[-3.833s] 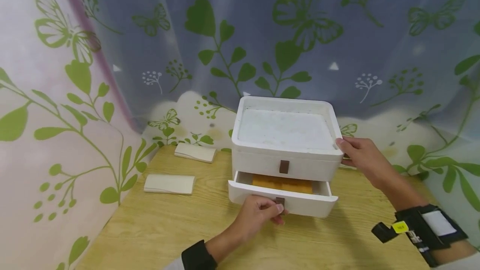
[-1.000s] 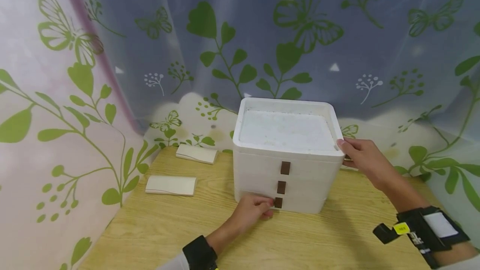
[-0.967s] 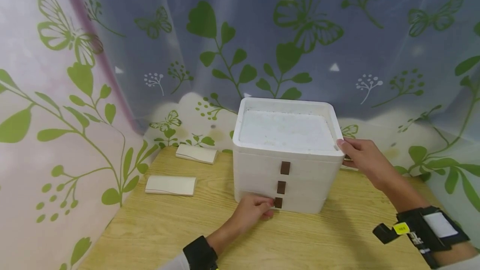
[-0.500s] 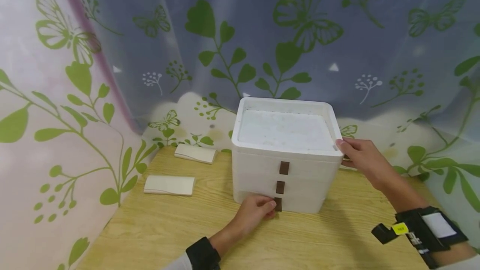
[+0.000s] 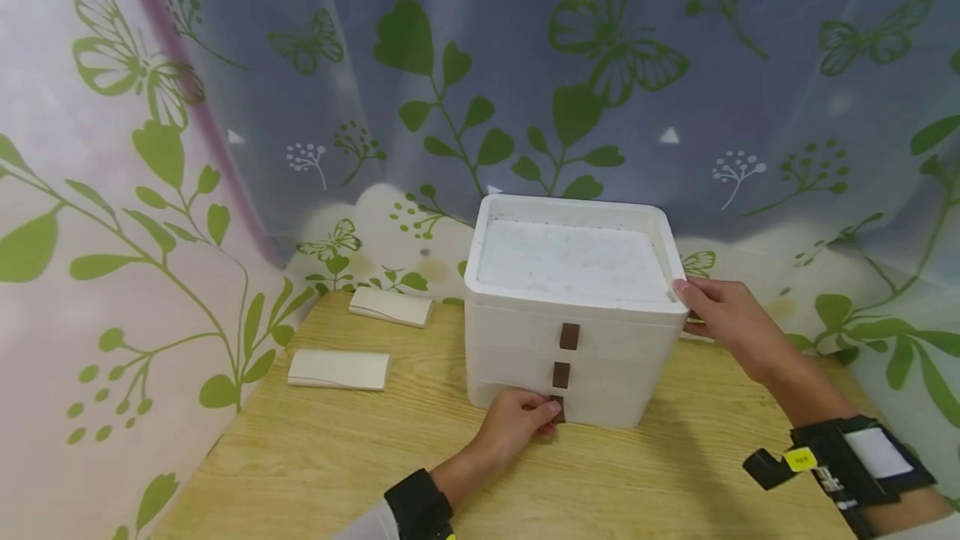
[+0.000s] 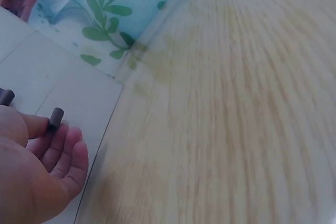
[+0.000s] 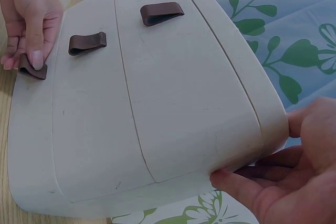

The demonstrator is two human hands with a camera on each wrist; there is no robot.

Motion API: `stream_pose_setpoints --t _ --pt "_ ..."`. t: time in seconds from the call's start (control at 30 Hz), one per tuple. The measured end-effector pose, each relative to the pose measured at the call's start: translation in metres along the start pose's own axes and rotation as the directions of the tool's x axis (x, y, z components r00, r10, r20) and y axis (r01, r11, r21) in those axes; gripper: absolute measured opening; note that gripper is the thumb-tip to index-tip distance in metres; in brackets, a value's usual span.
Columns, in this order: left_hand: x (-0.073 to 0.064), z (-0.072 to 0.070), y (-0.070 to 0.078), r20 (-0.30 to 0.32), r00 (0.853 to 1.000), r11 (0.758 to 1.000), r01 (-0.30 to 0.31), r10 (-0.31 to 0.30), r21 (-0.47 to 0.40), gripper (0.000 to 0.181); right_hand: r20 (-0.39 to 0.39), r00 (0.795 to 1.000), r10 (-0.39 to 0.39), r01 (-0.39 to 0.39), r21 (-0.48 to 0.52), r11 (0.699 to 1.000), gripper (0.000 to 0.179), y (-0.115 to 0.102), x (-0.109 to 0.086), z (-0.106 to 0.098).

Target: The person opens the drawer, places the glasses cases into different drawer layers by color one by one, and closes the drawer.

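Observation:
A white plastic drawer unit with three drawers, all pushed in, stands on the table in the head view. Each drawer front carries a brown pull tab. My left hand pinches the lowest pull tab between thumb and fingers, as both wrist views show. Above it, the middle pull tab and the top pull tab are untouched. My right hand holds the unit's front right upper edge, thumb at the rim and fingers on the side. What lies inside the drawers is hidden.
Two flat cream folded pieces lie to the left of the unit on the wood-grain table. A patterned curtain with leaves and butterflies hangs close behind the unit and along both sides.
Earlier the middle drawer stood pulled out with something orange inside; now it is pushed in. My left hand has moved down to the lowest tab and taken hold of it. The right hand stays put.

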State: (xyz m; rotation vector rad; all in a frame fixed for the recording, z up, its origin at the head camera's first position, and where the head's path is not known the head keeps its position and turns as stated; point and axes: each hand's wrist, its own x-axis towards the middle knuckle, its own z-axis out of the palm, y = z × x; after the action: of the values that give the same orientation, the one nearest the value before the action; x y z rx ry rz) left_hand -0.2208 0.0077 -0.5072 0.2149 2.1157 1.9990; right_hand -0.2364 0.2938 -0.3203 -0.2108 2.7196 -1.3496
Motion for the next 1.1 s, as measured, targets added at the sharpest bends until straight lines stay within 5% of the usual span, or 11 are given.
stream_pose_setpoints --t 0.57,1.1 --pt "-0.001 -0.003 -0.004 0.021 1.0 1.0 -0.002 0.002 -0.025 0.021 0.003 1.0 -0.013 0.013 0.021 1.0 0.074 0.0 0.0 0.001" --pt "-0.021 -0.001 -0.004 0.028 0.999 0.998 0.028 -0.027 -0.048 0.021 0.001 1.0 -0.021 0.021 0.029 0.999 0.074 0.0 -0.001 0.003"
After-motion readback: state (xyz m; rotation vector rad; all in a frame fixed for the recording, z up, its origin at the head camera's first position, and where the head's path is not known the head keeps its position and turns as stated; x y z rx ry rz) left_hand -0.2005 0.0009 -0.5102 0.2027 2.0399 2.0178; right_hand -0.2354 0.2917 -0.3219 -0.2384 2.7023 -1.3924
